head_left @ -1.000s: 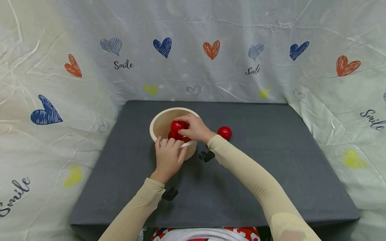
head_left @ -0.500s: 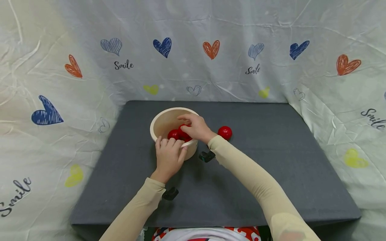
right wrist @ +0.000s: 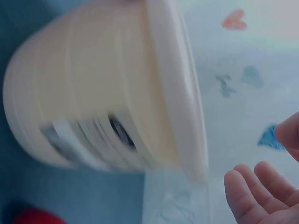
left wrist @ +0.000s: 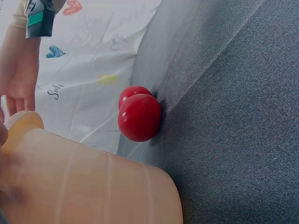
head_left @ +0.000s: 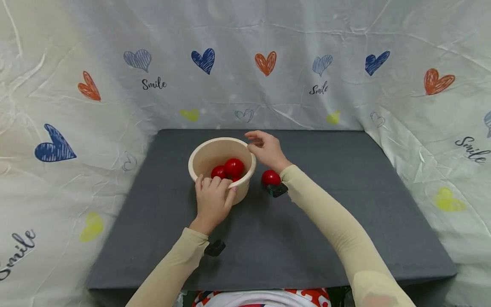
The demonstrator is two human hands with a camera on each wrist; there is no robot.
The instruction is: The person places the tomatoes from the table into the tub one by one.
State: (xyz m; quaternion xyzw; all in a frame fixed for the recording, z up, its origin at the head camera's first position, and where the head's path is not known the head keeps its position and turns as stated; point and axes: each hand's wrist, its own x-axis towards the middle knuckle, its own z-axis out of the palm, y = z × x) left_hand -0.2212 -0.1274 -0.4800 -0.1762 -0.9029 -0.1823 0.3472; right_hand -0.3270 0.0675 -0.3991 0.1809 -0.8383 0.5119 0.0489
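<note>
A cream bucket (head_left: 209, 157) stands on the table with several glossy red balls (head_left: 234, 167) inside, partly hidden by its near wall. My left hand (head_left: 215, 200) grips the near rim, fingers over the edge and thumb outside. Just above the right rim is my right hand (head_left: 266, 149), fingers loosely bent and holding nothing; in the right wrist view its fingers (right wrist: 247, 196) are apart from the bucket. A red ball (head_left: 270, 177) lies right of the bucket, below the right wrist. The left wrist view shows two there, one ball (left wrist: 140, 117) in front of another (left wrist: 133, 91).
The dark grey cloth-covered table (head_left: 345, 213) reaches to a white curtain (head_left: 299, 25) printed with hearts. A printed label (right wrist: 88, 140) is on the bucket's side. Black wrist cameras (head_left: 215, 248) sit under both cuffs.
My right hand let go of a red ball inside the bucket, then rose and moved right out over the rim. The left hand has kept its hold on the bucket.
</note>
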